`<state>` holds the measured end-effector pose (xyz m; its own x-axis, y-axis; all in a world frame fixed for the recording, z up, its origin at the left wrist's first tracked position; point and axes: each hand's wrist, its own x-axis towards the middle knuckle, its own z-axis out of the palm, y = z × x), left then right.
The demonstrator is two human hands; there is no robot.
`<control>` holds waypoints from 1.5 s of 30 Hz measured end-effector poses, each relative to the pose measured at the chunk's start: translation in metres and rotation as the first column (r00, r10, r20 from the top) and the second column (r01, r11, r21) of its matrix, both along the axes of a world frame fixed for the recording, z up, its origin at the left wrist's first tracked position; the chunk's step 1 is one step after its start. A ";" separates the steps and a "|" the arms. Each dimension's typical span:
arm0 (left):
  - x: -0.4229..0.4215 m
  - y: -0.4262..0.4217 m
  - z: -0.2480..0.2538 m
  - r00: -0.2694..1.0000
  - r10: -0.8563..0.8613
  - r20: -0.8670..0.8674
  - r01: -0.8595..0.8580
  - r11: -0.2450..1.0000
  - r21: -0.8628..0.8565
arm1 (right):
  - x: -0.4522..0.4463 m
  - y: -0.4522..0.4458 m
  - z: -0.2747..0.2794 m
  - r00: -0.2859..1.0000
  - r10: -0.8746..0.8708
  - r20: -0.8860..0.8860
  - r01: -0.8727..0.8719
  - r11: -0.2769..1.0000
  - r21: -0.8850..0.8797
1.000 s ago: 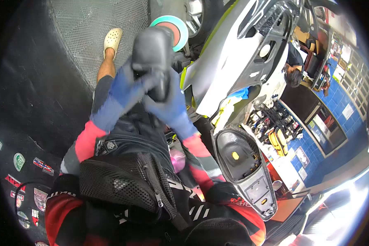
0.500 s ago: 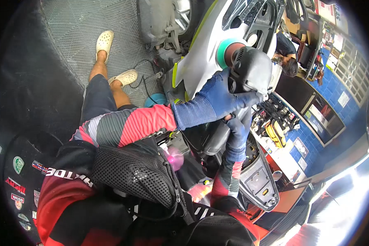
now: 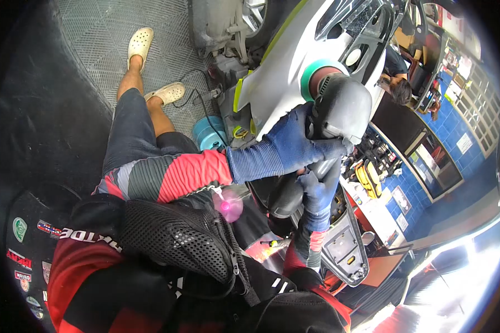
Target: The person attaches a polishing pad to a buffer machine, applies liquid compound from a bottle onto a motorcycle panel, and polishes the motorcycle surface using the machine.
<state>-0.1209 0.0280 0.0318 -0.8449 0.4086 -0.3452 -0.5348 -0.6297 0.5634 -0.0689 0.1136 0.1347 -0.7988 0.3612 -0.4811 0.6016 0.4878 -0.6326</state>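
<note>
A polisher [image 3: 344, 108] with a dark grey body is held in front of me. Its green-rimmed round pad [image 3: 311, 77] lies against a glossy white vehicle panel [image 3: 280, 89]. In a blue glove, my left hand [image 3: 297, 139] is closed around the polisher near its head. My right hand [image 3: 318, 191], also gloved in blue, is wrapped around its rear handle, lower in view. Part of the handle is hidden by the gloves.
A wheel [image 3: 253, 19] stands above the panel's left side. A blue round container [image 3: 208, 133] and a dark cord lie on the textured floor. A small pink fan [image 3: 228, 205] is below my left forearm. Another person [image 3: 397, 77] is at the upper right, near a cluttered bench.
The polisher and both hands appear slightly farther right and lower, but the surroundings have shifted in view too. Both hands keep their grip, and the pad stays at the white panel.
</note>
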 end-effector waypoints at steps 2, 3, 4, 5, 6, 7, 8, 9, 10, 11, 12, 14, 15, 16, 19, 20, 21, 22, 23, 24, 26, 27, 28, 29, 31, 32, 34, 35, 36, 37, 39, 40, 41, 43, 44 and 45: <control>-0.009 -0.007 0.003 1.000 -0.003 0.003 0.003 1.000 0.021 | -0.009 -0.003 0.003 0.999 -0.003 0.038 0.005 0.999 -0.048; -0.024 -0.018 0.007 1.000 -0.024 0.006 0.024 0.999 0.032 | -0.019 -0.006 0.004 0.998 -0.017 0.069 0.024 0.994 -0.110; -0.034 -0.018 0.009 0.999 0.010 0.038 -0.018 0.979 0.205 | -0.032 -0.008 0.002 0.998 -0.014 0.066 0.021 0.994 -0.105; -0.042 -0.021 0.006 1.000 -0.016 0.003 0.016 0.987 0.158 | -0.039 -0.009 -0.004 0.999 -0.033 0.028 0.035 0.996 -0.080; -0.044 -0.019 0.004 1.000 -0.003 0.017 0.001 0.992 0.126 | -0.047 -0.017 -0.001 0.996 -0.062 0.063 0.067 0.995 -0.078; -0.046 -0.017 0.004 0.999 0.010 0.030 -0.013 0.996 0.093 | -0.053 -0.023 0.002 0.991 -0.092 0.098 0.100 0.992 -0.075; -0.041 -0.023 0.004 0.996 -0.082 0.028 0.078 0.991 0.105 | -0.040 -0.011 -0.003 0.997 -0.004 0.075 0.004 1.000 0.002; -0.035 -0.030 0.005 0.985 -0.170 0.024 0.166 0.979 0.116 | -0.028 -0.009 0.000 0.995 0.029 0.093 -0.032 0.999 0.027; -0.019 -0.019 0.003 1.000 0.029 -0.009 -0.028 0.995 0.097 | -0.016 -0.007 0.003 0.992 0.062 0.111 -0.068 0.996 0.051; -0.006 -0.021 0.008 0.999 0.039 0.011 -0.040 0.987 0.152 | 0.007 0.004 -0.004 0.991 0.136 0.005 -0.136 0.991 0.009; -0.005 -0.020 0.008 0.998 0.068 0.013 -0.069 0.986 0.150 | 0.007 0.009 -0.004 0.983 0.176 0.051 -0.179 0.982 0.060; -0.012 -0.025 0.010 0.999 0.045 0.023 -0.048 0.980 0.195 | -0.001 0.010 -0.004 0.979 0.196 0.049 -0.199 0.978 0.067; -0.023 -0.028 0.009 1.000 -0.007 0.030 0.000 0.971 0.241 | -0.016 0.001 -0.006 0.984 0.178 0.002 -0.178 0.984 0.022; -0.023 -0.006 -0.009 0.979 0.176 -0.101 -0.166 0.981 0.096 | -0.028 -0.001 -0.008 0.976 0.214 -0.036 -0.214 0.977 0.019; -0.053 -0.034 0.003 0.997 -0.078 0.016 0.074 0.980 0.183 | -0.052 -0.013 -0.015 0.996 0.083 0.011 -0.083 0.997 -0.005; -0.053 -0.036 0.000 0.981 -0.189 -0.042 0.194 0.967 0.163 | -0.051 -0.023 -0.011 0.998 0.070 0.005 -0.070 0.998 -0.003; -0.045 -0.034 -0.002 0.981 -0.188 -0.042 0.192 0.968 0.162 | -0.033 -0.013 -0.013 0.995 0.096 -0.015 -0.095 0.994 0.048; -0.029 -0.029 -0.002 0.991 -0.127 -0.030 0.130 0.980 0.150 | -0.014 -0.003 -0.015 0.992 0.121 -0.033 -0.117 0.988 0.102; -0.018 -0.028 0.002 0.998 -0.062 -0.020 0.064 0.989 0.136 | -0.006 -0.004 -0.012 0.989 0.144 -0.031 -0.141 0.987 0.080; -0.013 -0.032 0.009 1.000 -0.012 0.011 0.011 0.992 0.129 | -0.001 -0.003 -0.008 0.984 0.180 -0.004 -0.178 0.976 0.125; -0.008 -0.021 0.008 0.997 0.075 0.029 -0.079 0.983 0.166 | -0.002 -0.006 -0.002 0.997 0.060 0.050 -0.061 0.998 0.026; -0.011 -0.022 0.010 0.998 0.067 0.010 -0.068 0.986 0.153 | -0.006 -0.003 -0.002 0.997 0.057 0.050 -0.057 0.998 0.003; -0.016 -0.017 0.008 0.996 0.089 -0.024 -0.085 0.988 0.129 | -0.010 0.000 -0.002 0.997 0.054 0.050 -0.053 0.998 -0.020; -0.024 -0.010 0.003 0.992 0.109 -0.059 -0.102 0.989 0.108 | -0.019 0.005 -0.007 0.998 0.046 0.046 -0.042 0.996 -0.076; -0.044 -0.012 -0.002 0.998 -0.035 -0.059 0.038 0.998 0.049 | -0.034 0.004 -0.018 0.998 0.013 -0.068 -0.016 0.999 -0.045; -0.050 -0.009 -0.002 0.998 -0.002 -0.069 0.005 0.999 0.046 | -0.038 -0.003 -0.020 0.994 0.028 -0.106 -0.033 0.998 -0.047; -0.050 -0.008 -0.001 0.997 0.031 -0.075 -0.028 0.999 0.037 | -0.037 -0.007 -0.021 0.989 0.042 -0.141 -0.050 0.997 -0.054; -0.043 -0.008 0.000 0.997 0.026 -0.072 -0.024 0.999 0.029 | -0.032 -0.008 -0.019 0.992 -0.017 -0.124 0.004 0.994 -0.105; -0.033 -0.008 0.000 0.998 0.019 -0.067 -0.017 1.000 0.024 | -0.025 -0.009 -0.015 0.992 -0.076 -0.102 0.060 0.986 -0.152; -0.022 -0.006 0.001 0.999 0.014 -0.029 -0.013 1.000 0.027 | -0.018 -0.009 -0.006 0.996 -0.065 -0.053 0.058 0.990 -0.127; -0.005 -0.010 0.010 0.999 0.009 0.045 -0.012 0.998 0.065 | -0.009 -0.011 0.011 0.999 0.007 0.031 -0.004 0.995 -0.096; 0.003 -0.008 0.012 0.998 0.008 0.070 -0.014 0.996 0.093 | -0.005 -0.012 0.014 0.998 0.002 0.065 0.002 0.999 -0.053; -0.001 -0.011 0.012 0.997 0.012 0.075 -0.019 0.995 0.094 | -0.008 -0.009 0.014 0.998 0.006 0.070 -0.003 0.999 -0.053; -0.013 -0.018 0.014 0.997 0.061 0.047 -0.066 0.991 0.117 | -0.019 -0.004 0.014 0.972 0.221 0.080 -0.229 0.967 0.109; -0.018 -0.009 0.010 0.989 0.129 0.078 -0.143 0.965 0.221 | -0.025 -0.005 0.008 0.994 0.100 0.041 -0.100 0.995 0.015; -0.030 -0.013 0.010 0.992 0.113 0.063 -0.125 0.960 0.252 | -0.034 -0.001 0.003 0.987 0.152 0.048 -0.155 0.986 0.059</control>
